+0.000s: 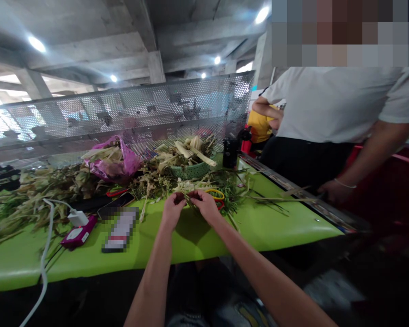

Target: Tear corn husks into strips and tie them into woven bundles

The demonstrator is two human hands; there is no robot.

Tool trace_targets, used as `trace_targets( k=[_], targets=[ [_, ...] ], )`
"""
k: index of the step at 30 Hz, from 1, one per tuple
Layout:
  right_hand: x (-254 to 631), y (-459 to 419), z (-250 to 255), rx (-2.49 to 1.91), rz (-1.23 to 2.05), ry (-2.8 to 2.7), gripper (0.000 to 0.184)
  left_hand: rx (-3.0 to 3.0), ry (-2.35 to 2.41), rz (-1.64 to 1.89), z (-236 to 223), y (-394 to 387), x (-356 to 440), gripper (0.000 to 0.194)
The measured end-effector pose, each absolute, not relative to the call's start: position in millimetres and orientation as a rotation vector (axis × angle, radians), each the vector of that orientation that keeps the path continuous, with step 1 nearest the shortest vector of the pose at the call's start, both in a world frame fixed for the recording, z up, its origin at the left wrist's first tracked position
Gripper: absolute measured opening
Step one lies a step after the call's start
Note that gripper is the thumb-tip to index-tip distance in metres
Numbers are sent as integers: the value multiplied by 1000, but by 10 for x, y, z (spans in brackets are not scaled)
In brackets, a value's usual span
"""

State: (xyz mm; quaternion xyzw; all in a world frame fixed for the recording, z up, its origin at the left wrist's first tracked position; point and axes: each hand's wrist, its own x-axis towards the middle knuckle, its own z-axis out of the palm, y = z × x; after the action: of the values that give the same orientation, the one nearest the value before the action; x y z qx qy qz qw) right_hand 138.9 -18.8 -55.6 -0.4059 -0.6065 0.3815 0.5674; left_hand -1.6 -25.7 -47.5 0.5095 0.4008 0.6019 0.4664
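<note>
My left hand (173,208) and my right hand (204,204) meet just above the green table (191,236). Both have their fingertips pinched on a small bunch of thin green plant stems (192,206) that passes between them. The far ends of the stems blend into the greens behind. Beside my right hand lie yellow-handled scissors (215,194) among green sprigs (230,197). Beyond my hands stands a green basket (191,170) heaped with pale stalks and husks (187,150).
Dry plant trimmings (57,184) and a pink plastic bag (122,161) fill the left back. Nearer are two phones, one a dark phone (114,206), and a purple power strip (78,232) with a white cable (47,245). A black canister (230,152) and a standing person (327,104) are at right.
</note>
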Motion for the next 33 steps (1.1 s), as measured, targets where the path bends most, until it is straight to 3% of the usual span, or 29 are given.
trace_targets(
  k=[33],
  targets=[
    [1395, -275, -472, -1026, 857, -1492, 24, 1096, 950, 1436, -382, -363, 12, 32]
  ],
)
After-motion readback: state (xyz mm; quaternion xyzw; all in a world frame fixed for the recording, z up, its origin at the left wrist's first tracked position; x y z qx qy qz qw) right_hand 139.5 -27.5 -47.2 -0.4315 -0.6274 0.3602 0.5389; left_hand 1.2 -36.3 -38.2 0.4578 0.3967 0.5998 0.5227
